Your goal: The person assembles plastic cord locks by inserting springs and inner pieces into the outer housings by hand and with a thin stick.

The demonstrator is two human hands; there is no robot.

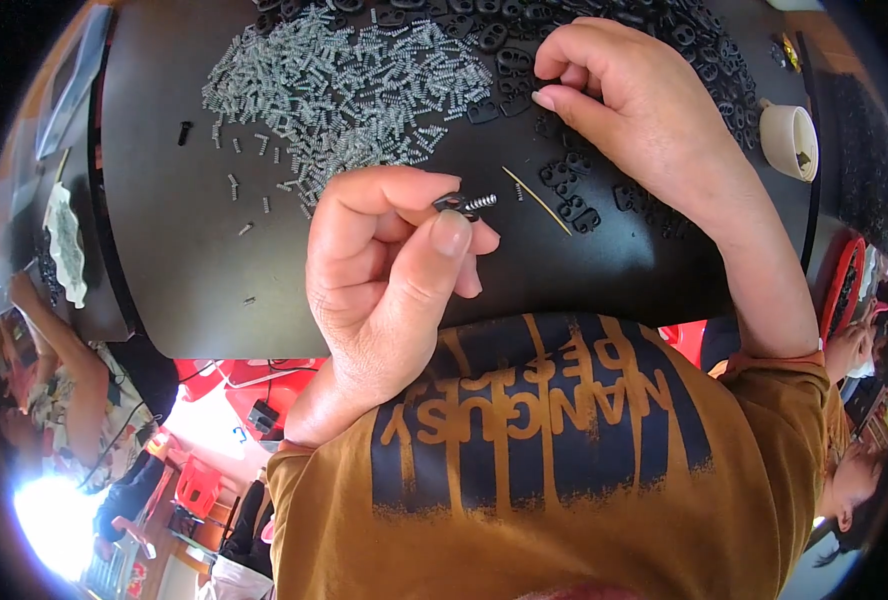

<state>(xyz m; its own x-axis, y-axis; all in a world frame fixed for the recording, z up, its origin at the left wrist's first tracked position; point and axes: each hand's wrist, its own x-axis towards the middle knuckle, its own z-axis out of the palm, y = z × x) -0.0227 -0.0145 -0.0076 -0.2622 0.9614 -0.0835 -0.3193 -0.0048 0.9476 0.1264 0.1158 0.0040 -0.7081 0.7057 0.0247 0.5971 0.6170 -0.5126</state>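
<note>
Dark desk [174,250] heaped with springs [334,90] and black parts [515,62]

Above its middle, the left hand [384,265] pinches one black clip [450,202], one coil [482,201] jutting out; likely light, stiff and slippery, best gripped by its sides. The right hand's [644,110] thumb and forefinger nearly meet toward the far edge; cannot tell if holding anything. One wooden pick [537,201], one cup [776,140] by the right edge; heaps uncountable.

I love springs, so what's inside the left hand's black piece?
A silver spring pokes from the black piece. The left hand covers part; deeper inside can't be seen.
</note>
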